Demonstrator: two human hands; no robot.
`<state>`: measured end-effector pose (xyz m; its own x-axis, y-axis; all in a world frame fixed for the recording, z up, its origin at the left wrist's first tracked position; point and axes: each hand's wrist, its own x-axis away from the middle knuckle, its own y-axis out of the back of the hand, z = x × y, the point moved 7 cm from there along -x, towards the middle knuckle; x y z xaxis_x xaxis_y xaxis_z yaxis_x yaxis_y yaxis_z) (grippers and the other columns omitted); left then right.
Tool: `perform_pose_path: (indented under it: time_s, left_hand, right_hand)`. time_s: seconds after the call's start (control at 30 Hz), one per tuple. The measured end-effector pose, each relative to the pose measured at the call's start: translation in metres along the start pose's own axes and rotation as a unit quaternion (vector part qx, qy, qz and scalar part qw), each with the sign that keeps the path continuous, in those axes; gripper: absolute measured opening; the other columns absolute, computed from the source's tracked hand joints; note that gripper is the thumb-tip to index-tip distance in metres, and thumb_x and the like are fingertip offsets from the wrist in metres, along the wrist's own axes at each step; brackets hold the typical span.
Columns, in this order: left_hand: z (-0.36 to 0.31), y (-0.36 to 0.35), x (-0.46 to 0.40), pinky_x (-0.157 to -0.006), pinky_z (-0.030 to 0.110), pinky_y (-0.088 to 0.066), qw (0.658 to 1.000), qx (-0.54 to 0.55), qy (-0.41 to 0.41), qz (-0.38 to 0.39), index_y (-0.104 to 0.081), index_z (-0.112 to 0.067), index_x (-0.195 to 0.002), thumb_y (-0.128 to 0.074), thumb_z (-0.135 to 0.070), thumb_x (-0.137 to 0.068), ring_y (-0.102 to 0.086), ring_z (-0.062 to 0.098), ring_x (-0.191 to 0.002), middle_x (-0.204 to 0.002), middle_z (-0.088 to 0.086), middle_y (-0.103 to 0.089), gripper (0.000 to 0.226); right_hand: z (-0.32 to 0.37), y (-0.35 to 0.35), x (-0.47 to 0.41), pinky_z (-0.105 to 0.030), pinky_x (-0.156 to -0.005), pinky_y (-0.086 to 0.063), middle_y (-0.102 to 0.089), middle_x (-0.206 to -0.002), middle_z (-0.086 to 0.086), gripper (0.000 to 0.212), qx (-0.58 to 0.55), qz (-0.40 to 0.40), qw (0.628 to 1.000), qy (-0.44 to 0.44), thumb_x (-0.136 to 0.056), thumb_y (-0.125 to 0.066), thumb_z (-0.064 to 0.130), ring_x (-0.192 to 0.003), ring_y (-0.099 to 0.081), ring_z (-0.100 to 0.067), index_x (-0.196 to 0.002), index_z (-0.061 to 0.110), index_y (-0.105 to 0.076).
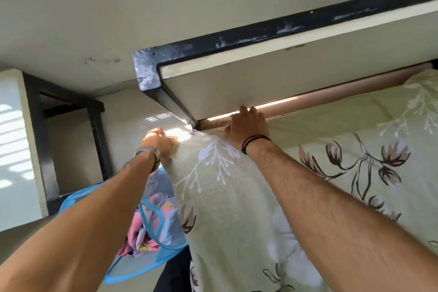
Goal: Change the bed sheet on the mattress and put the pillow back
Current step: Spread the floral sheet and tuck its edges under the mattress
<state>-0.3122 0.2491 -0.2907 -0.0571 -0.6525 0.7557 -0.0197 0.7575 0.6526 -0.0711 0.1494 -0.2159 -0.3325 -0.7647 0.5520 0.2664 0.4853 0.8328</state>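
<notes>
At the mattress's far corner, right hand [246,123] presses the pale-green floral cotton sheet [260,197] flat, left hand [160,141] pinches its edge; recommend pulling taut before tucking under the black-framed headboard [237,83].

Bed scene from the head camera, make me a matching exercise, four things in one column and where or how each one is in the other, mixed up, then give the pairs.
Things:
1. left hand
2. right hand
3. blue mesh hamper
4. floral sheet

Places or states:
A. on the floor beside the bed, holding colourful fabric
B. wears a metal watch, at the mattress corner
C. spread over the mattress
D. wears black wristbands, fingers at the mattress top edge under the board

Pairs: 1-B, 2-D, 3-A, 4-C
</notes>
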Motion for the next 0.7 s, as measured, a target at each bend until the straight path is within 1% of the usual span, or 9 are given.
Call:
perform_pose_path:
  time_s: [0.07, 0.13, 0.2, 0.23, 0.33, 0.43, 0.5, 0.6, 0.7]
  left_hand:
    - [0.014, 0.008, -0.004, -0.104, 0.041, -0.040, 0.997, -0.071, 0.011, -0.035, -0.061, -0.026, -0.128, -0.058, -0.041, -0.096, -0.050, 0.034, -0.128, -0.139, 0.009, -0.054, 0.036]
    - [0.021, 0.015, 0.000, -0.106, 0.045, -0.037, 0.993, -0.032, 0.015, -0.109, -0.057, -0.033, -0.123, -0.065, -0.038, -0.089, -0.043, 0.033, -0.129, -0.138, 0.006, -0.046, 0.035]
    - [0.011, 0.009, 0.004, -0.103, 0.041, -0.042, 0.991, 0.031, -0.055, -0.116, -0.057, -0.030, -0.128, -0.066, -0.041, -0.090, -0.049, 0.031, -0.125, -0.133, 0.006, -0.052, 0.041]
    - [0.007, -0.002, 0.002, -0.102, 0.039, -0.045, 0.990, 0.092, -0.076, -0.074, -0.058, -0.026, -0.130, -0.066, -0.049, -0.088, -0.055, 0.030, -0.120, -0.129, 0.005, -0.058, 0.048]
    - [0.015, -0.047, 0.007, -0.092, 0.040, -0.055, 0.947, 0.289, 0.022, 0.139, -0.066, -0.016, -0.116, -0.060, -0.087, -0.069, -0.069, 0.025, -0.091, -0.108, 0.006, -0.072, 0.086]
    - [0.030, -0.068, 0.026, -0.078, 0.037, -0.061, 0.894, 0.392, 0.088, 0.196, -0.074, -0.009, -0.098, -0.073, -0.070, -0.078, -0.071, 0.024, -0.080, -0.088, 0.006, -0.076, 0.064]
    - [0.042, -0.058, 0.017, -0.079, 0.036, -0.058, 0.931, 0.340, 0.028, 0.127, -0.077, -0.012, -0.091, -0.075, -0.066, -0.078, -0.070, 0.022, -0.080, -0.085, 0.003, -0.077, 0.056]
    - [0.064, -0.035, 0.004, -0.069, 0.034, -0.050, 0.947, 0.309, -0.041, 0.082, -0.071, -0.010, -0.080, -0.079, -0.065, -0.075, -0.060, 0.016, -0.066, -0.070, -0.002, -0.069, 0.056]
    - [0.071, -0.012, 0.000, -0.059, 0.030, -0.045, 0.962, 0.257, -0.082, 0.047, -0.067, -0.007, -0.081, -0.079, -0.052, -0.081, -0.054, 0.017, -0.062, -0.068, 0.003, -0.063, 0.047]
  right_hand:
    - [0.019, -0.013, -0.005, -0.049, -0.105, -0.038, -0.054, -0.137, -0.005, 0.044, -0.039, 0.064, 0.997, 0.033, -0.096, -0.041, 0.037, -0.128, -0.048, -0.030, -0.132, 0.026, -0.063]
    - [0.029, -0.026, -0.007, -0.052, -0.107, -0.037, -0.057, -0.143, 0.000, 0.055, -0.084, 0.147, 0.985, 0.032, -0.088, -0.036, 0.034, -0.131, -0.052, -0.029, -0.139, 0.030, -0.058]
    - [0.032, -0.031, -0.012, -0.052, -0.110, -0.040, -0.059, -0.144, -0.001, 0.062, -0.097, 0.206, 0.973, 0.018, -0.082, -0.036, 0.035, -0.130, -0.055, -0.029, -0.141, 0.031, -0.055]
    - [0.033, -0.032, -0.016, -0.050, -0.109, -0.042, -0.059, -0.143, -0.003, 0.062, -0.102, 0.226, 0.969, 0.013, -0.081, -0.038, 0.036, -0.128, -0.056, -0.029, -0.140, 0.029, -0.055]
    - [0.039, -0.032, -0.023, -0.045, -0.101, -0.049, -0.060, -0.139, -0.006, 0.055, -0.123, 0.274, 0.953, 0.025, -0.078, -0.043, 0.041, -0.117, -0.059, -0.027, -0.130, 0.028, -0.057]
    - [0.050, -0.032, -0.020, -0.044, -0.099, -0.051, -0.060, -0.131, -0.007, 0.041, -0.149, 0.261, 0.952, 0.057, -0.086, -0.049, 0.035, -0.114, -0.060, -0.030, -0.126, 0.036, -0.051]
    - [0.055, -0.028, -0.016, -0.039, -0.091, -0.049, -0.063, -0.115, -0.007, 0.042, -0.173, 0.201, 0.961, 0.081, -0.088, -0.046, 0.031, -0.106, -0.061, -0.031, -0.130, 0.037, -0.048]
    - [0.055, -0.031, -0.005, -0.035, -0.073, -0.043, -0.054, -0.077, 0.005, 0.012, -0.199, 0.153, 0.965, 0.078, -0.093, -0.041, 0.038, -0.085, -0.060, -0.028, -0.093, 0.031, -0.050]
    - [0.062, -0.029, 0.005, -0.036, -0.076, -0.046, -0.064, -0.088, 0.003, 0.031, -0.182, 0.154, 0.966, 0.103, -0.097, -0.042, 0.045, -0.091, -0.063, -0.028, -0.074, 0.026, -0.049]
